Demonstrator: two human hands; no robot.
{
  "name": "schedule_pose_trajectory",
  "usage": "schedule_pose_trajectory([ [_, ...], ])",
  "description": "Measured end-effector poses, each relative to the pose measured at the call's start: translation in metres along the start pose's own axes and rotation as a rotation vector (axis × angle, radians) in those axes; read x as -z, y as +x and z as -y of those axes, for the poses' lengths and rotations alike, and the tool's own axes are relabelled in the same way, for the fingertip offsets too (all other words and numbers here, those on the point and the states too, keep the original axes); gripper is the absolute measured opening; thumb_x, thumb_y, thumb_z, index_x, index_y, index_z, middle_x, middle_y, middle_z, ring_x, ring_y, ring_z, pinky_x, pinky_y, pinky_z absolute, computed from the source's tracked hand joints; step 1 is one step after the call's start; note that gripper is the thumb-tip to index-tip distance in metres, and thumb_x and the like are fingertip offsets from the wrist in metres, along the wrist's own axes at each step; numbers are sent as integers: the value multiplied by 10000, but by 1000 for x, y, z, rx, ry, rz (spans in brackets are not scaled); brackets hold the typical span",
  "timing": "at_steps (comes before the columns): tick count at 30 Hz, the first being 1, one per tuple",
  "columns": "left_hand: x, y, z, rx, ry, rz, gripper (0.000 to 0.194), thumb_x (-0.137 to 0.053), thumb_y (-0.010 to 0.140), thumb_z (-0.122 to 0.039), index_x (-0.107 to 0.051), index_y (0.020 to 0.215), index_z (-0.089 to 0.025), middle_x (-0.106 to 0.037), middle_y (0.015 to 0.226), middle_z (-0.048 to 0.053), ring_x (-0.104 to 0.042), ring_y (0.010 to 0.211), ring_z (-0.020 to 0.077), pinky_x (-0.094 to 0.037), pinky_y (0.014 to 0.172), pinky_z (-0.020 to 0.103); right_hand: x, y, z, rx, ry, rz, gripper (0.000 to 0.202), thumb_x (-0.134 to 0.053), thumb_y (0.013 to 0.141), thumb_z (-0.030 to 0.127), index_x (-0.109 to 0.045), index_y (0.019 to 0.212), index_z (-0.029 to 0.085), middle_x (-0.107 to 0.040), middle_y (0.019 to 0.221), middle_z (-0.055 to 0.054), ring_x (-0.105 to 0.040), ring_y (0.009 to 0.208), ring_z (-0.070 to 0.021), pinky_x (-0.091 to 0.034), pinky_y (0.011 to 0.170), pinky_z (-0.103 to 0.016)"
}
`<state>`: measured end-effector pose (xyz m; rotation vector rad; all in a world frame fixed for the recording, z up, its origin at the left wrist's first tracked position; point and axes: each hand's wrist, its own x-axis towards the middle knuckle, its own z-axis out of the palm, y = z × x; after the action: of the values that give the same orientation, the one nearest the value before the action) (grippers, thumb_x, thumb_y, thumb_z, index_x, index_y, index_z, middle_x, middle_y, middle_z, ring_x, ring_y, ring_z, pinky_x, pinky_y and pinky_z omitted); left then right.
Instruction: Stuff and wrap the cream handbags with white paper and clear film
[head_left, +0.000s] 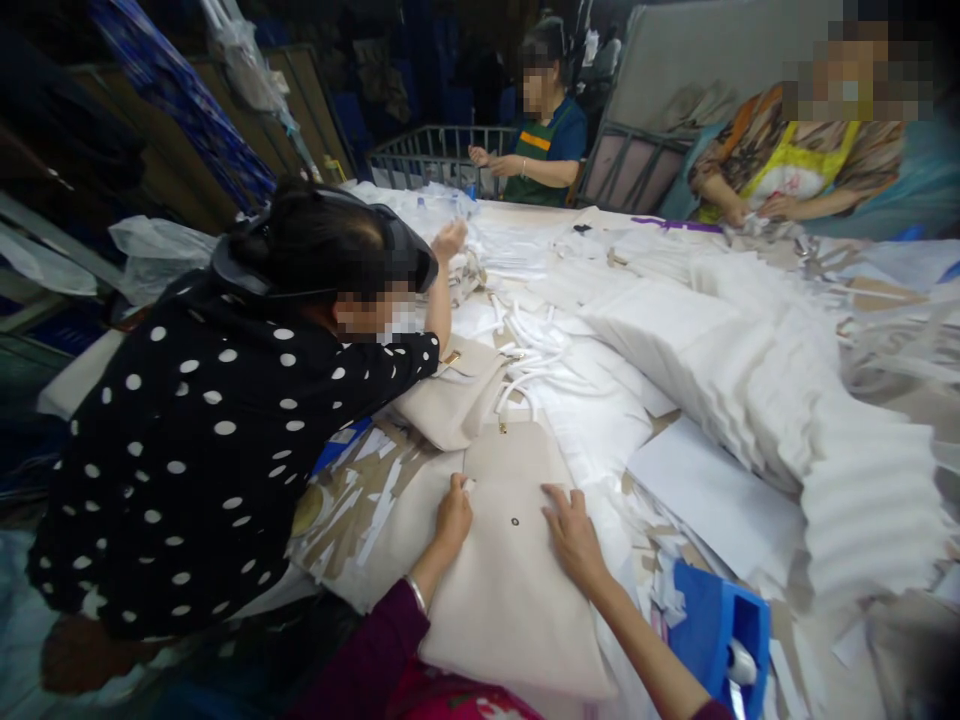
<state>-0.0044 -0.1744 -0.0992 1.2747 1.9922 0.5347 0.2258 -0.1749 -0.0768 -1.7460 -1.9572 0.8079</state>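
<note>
A cream handbag [517, 590] lies flat in front of me, with a small round metal eyelet [515, 521] in its middle. A gold-coloured fitting [503, 427] shows at its far end. My left hand [454, 520] is at the bag's left edge, its fingers curled together; a tiny pale bit shows at the fingertips, too small to name. On the bag's right side rests my right hand [576, 540], fingers spread and holding nothing. Just beyond, a second cream handbag [450, 400] with a gold clasp lies beside a co-worker's arm.
A co-worker in a polka-dot top [217, 420] leans over the table at left. Wavy white padding sheets [720, 370] spread across the right, near a white board [712, 495]. A blue holder [716, 630] stands by my right forearm. Paper scraps [379, 500] lie left. Two other people work beyond.
</note>
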Motion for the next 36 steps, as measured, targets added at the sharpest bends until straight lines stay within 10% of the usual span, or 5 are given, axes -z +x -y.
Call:
schedule_pose_trajectory([
  [12, -4, -31, -37, -203, 440, 53, 516, -234, 865, -48, -429, 1301, -245, -531, 1271, 124, -537, 1103, 248, -425, 906, 399, 4, -49, -10, -83, 37, -126, 364, -360, 908, 338, -500, 1241, 292, -448, 1018, -63, -506, 974, -225, -463, 872, -400],
  [19, -7, -67, -53, -767, 486, 303, 478, -366, 923, -302, -305, 1388, -393, -303, 1497, -27, -182, 1391, 245, -134, 1124, 558, 2, -40, -3, -29, -116, -91, 367, -368, 911, 299, -510, 1249, 285, -469, 1003, -81, -482, 980, -241, -461, 857, -409],
  [23, -17, -75, -48, -664, 491, 317, 597, -420, 848, -576, -231, 1401, -455, -193, 1539, -42, -47, 1409, 348, -96, 1081, 655, 6, -38, 0, -58, -223, -29, 373, -353, 923, 332, -520, 1255, 301, -503, 1069, -102, -495, 1014, -251, -459, 842, -399],
  [28, -24, -71, -43, -585, 502, 268, 622, -418, 814, -640, -217, 1386, -502, -185, 1539, -64, 7, 1406, 379, -73, 1073, 666, 4, -33, 3, 56, -466, 52, 447, -370, 920, 381, -422, 1360, 324, -367, 1439, -83, -238, 1343, -312, -258, 1027, -529],
  [36, -26, -70, -40, -541, 475, 276, 627, -436, 789, -661, -295, 1372, -478, -200, 1537, -37, 51, 1398, 402, -42, 1071, 660, 13, -17, 26, 10, -483, 133, 395, -371, 907, 279, -543, 1262, 263, -370, 1464, -48, -185, 1371, -342, -119, 1042, -605],
])
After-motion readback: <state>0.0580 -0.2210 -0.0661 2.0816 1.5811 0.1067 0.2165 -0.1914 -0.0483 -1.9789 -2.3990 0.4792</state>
